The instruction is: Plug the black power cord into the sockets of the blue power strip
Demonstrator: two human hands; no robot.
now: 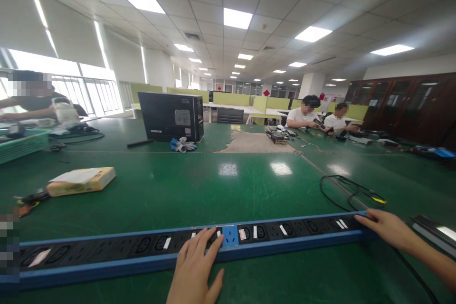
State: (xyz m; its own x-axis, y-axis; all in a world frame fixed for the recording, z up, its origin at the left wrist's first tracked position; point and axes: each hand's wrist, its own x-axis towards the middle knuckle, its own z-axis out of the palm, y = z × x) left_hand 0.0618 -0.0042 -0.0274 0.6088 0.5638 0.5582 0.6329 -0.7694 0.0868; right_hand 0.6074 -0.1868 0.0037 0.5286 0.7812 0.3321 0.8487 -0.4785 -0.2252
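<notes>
A long blue and black power strip [292, 237] lies across the front of the green table, with many sockets, one blue socket block and several white labels. My left hand [197, 266] rests on its middle, just left of the blue socket, with the fingers spread over the top. At the strip's right end, my right hand [388, 230] touches the top with its fingers stretched out. A black cable runs down from below my right hand.
On the green table [171, 190] stand a black computer case [171, 116], gloves [183, 145], a tissue pack [82, 181], a green basket [23, 145] and a coiled black cable [351, 187]. One person sits at the left; two people sit at the back right.
</notes>
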